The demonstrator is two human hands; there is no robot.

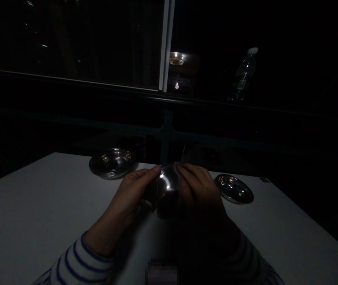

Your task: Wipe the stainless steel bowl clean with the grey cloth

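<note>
Head view: the left hand [131, 190] and right hand [202, 187] both hold a shiny bowl [167, 190] above the white table [41, 209].

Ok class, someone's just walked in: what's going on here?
In dim light, a person holds a shiny metal bowl over a white table, the left hand on one side and the right hand on the other. A stack of bowls sits to the left, and a single dish lies to the right.
</note>
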